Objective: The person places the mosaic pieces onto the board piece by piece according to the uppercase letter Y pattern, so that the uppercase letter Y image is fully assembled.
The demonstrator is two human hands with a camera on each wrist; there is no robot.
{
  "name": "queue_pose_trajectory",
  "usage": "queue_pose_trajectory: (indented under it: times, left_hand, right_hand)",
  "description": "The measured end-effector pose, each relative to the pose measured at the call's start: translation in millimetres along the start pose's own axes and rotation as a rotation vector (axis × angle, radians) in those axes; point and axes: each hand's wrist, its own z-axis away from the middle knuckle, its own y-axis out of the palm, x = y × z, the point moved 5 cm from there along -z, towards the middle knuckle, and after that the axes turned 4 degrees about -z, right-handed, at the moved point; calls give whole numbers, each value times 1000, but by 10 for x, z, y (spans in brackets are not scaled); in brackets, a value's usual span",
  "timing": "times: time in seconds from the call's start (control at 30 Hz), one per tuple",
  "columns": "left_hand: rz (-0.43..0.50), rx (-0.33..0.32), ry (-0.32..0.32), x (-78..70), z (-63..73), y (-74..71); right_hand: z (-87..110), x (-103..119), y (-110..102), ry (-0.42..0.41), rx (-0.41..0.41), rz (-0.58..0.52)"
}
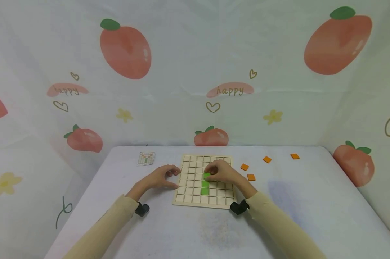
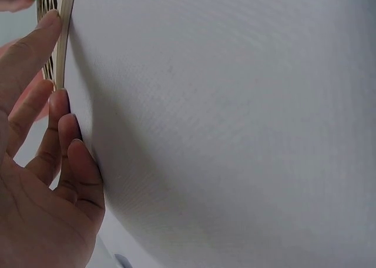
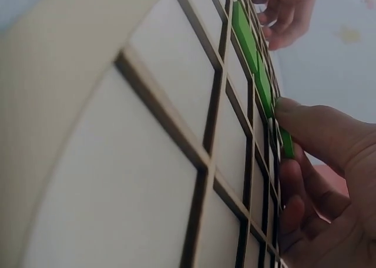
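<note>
A wooden grid board (image 1: 188, 199) lies on the table, with two square green tiles seated one behind the other, a farther tile (image 1: 205, 183) and a nearer tile (image 1: 205, 191). My right hand (image 1: 223, 172) pinches a third green tile (image 3: 286, 141) between thumb and fingers, at the cell just beyond those two. In the right wrist view this tile is tilted against the grid, partly hidden by the thumb. At the board's left side, my left hand (image 1: 162, 177) is relaxed, its thumb and fingers spread, fingertips (image 2: 59, 97) right at the wooden edge.
Several square orange tiles lie to the right of the board, the closest being one orange tile (image 1: 251, 177); another orange tile (image 1: 295, 156) is near the back edge. A small paper card (image 1: 146, 158) with a coloured grid pattern lies at back left. A fruit-printed curtain (image 1: 182, 72) hangs behind.
</note>
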Motion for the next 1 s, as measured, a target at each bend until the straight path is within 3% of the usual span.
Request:
queue_pose_trajectory:
  times: [1.0]
  left_hand:
    - [8,-2,4,-14,1,-8]
  right_hand:
    - [15,14,11,-15,-3,-4]
